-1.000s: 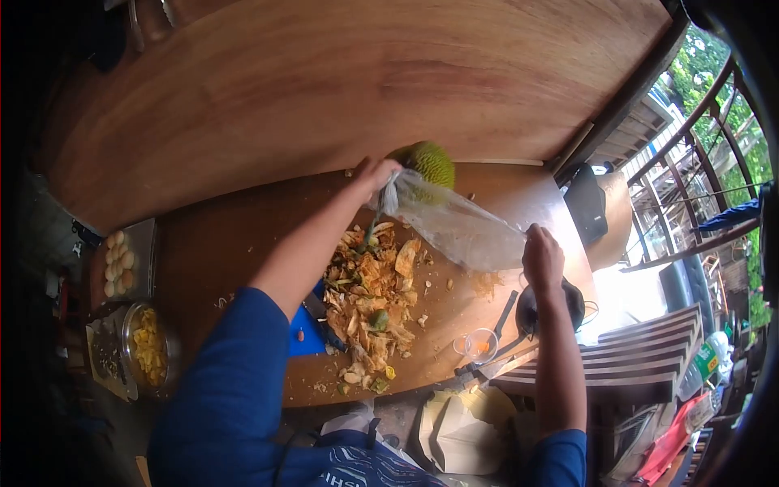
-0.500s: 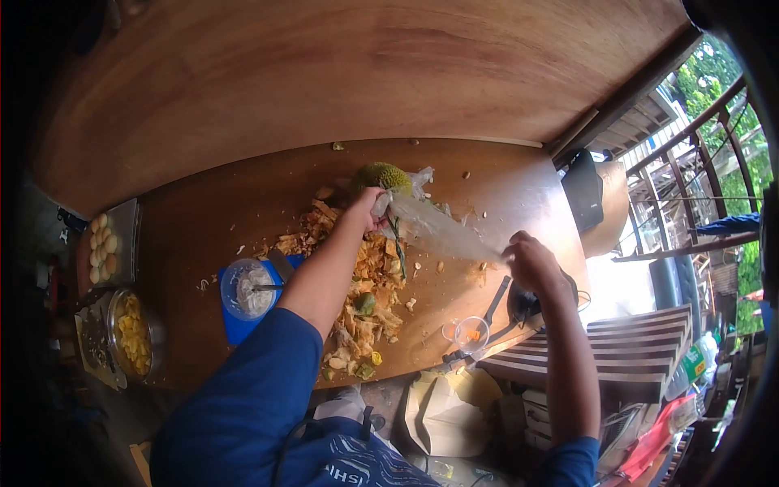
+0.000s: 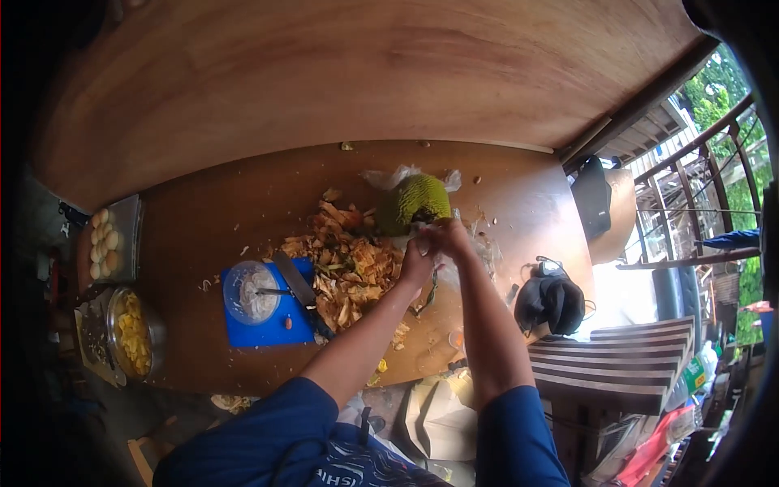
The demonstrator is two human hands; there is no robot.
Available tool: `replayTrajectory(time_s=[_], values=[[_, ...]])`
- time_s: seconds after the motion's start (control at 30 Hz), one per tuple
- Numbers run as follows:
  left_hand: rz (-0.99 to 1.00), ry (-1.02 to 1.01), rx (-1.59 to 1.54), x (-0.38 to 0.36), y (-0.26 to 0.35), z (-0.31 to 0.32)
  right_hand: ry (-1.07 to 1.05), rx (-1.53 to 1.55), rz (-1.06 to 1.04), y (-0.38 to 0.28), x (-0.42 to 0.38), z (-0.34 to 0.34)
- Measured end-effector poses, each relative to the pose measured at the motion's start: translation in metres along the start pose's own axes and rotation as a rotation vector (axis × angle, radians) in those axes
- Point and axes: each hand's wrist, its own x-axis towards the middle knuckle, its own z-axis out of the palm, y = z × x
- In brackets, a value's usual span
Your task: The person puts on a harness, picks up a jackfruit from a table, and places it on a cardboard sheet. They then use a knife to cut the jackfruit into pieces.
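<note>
My left hand (image 3: 416, 265) and my right hand (image 3: 448, 237) are close together in front of a spiky green jackfruit (image 3: 422, 197). Both are closed on a thin clear plastic bag (image 3: 448, 274), bunched between and below them. Part of the bag is hidden by my fingers and right forearm. The jackfruit has a dark opening on the side facing me, just beyond my hands. More crumpled plastic (image 3: 391, 177) lies behind the fruit. To the left of my hands spreads a heap of torn orange-brown jackfruit scraps (image 3: 345, 268).
On the brown table (image 3: 187, 211), a blue board (image 3: 243, 331) carries a knife (image 3: 294, 278) and a clear bowl (image 3: 240, 299) with white contents. Yellow pieces fill a metal pot (image 3: 154, 349) at left; a black bag (image 3: 552, 302) sits at right.
My right hand has swung left and away from me to meet my left hand, which has moved right and nearer. The stretched plastic bag is now bunched, and more of the jackfruit shows.
</note>
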Motion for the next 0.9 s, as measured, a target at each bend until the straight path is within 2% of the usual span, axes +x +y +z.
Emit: replayTrajectory(time_s=[0.03, 0.07, 0.1, 0.13, 0.2, 0.23, 0.27, 0.33, 0.4, 0.47, 0.53, 0.57, 0.6, 0.63, 0.67, 0.7, 0.73, 0.77, 0.8, 0.87, 0.9], values=[[0.028, -0.062, 0.121, 0.004, -0.019, -0.005, 0.036, -0.056, -0.118, -0.016, -0.013, -0.014], [0.063, -0.125, 0.245, 0.010, -0.036, -0.010, 0.032, -0.062, -0.116, -0.017, -0.012, -0.023], [0.253, -0.173, 0.398, 0.003, -0.040, -0.009, 0.072, -0.206, -0.142, -0.023, -0.011, -0.032], [0.258, -0.170, 0.394, 0.005, -0.038, -0.009, 0.114, -0.347, -0.168, -0.030, -0.010, -0.036], [0.341, -0.101, 0.311, 0.001, -0.018, -0.004, 0.134, -0.403, -0.211, -0.042, -0.010, -0.046], [0.026, -0.109, 0.017, -0.009, 0.022, -0.001, 0.207, -0.521, -0.331, -0.046, -0.007, -0.051], [0.026, -0.111, 0.014, 0.005, 0.031, -0.006, 0.279, -0.638, -0.453, -0.054, -0.004, -0.055], [0.061, -0.026, 0.165, 0.031, 0.040, -0.012, 0.295, -0.617, -0.657, -0.079, 0.005, -0.082], [0.008, -0.072, 0.273, 0.044, 0.047, -0.006, 0.230, -0.670, -0.596, -0.102, -0.002, -0.101], [0.509, 0.030, 0.799, 0.073, 0.018, 0.001, 0.345, -0.527, -0.369, -0.125, -0.002, -0.120], [0.444, 0.009, 0.871, 0.071, 0.028, 0.013, 0.374, -0.562, -0.404, -0.142, -0.003, -0.130], [0.464, 0.048, 1.018, 0.078, 0.028, 0.013, 0.416, -0.590, -0.445, -0.146, -0.007, -0.136], [0.481, 0.086, 1.163, 0.080, 0.025, 0.011, 0.426, -0.596, -0.430, -0.138, -0.012, -0.140], [0.618, 0.056, 1.240, 0.078, 0.027, 0.005, 0.392, -0.641, -0.442, -0.124, -0.013, -0.141], [0.620, 0.047, 1.236, 0.077, 0.029, 0.001, 0.355, -0.684, -0.460, -0.110, -0.011, -0.140], [0.595, -0.013, 1.352, 0.070, 0.037, -0.002, 0.303, -0.643, -0.259, -0.080, -0.001, -0.141], [0.568, -0.070, 1.468, 0.067, 0.043, -0.008, 0.233, -0.756, -0.196, -0.053, -0.004, -0.141], [0.688, -0.087, 1.423, 0.070, 0.043, -0.016, 0.224, -0.791, -0.027, -0.029, -0.009, -0.133], [0.695, -0.082, 1.422, 0.075, 0.049, -0.018, 0.229, -0.846, 0.062, -0.008, -0.015, -0.122], [0.865, -0.003, 1.337, 0.087, 0.061, -0.016, 0.211, -0.776, 0.126, 0.016, -0.024, -0.114], [0.871, 0.084, 1.284, 0.092, 0.068, -0.010, 0.205, -0.775, 0.130, 0.025, -0.015, -0.117]])
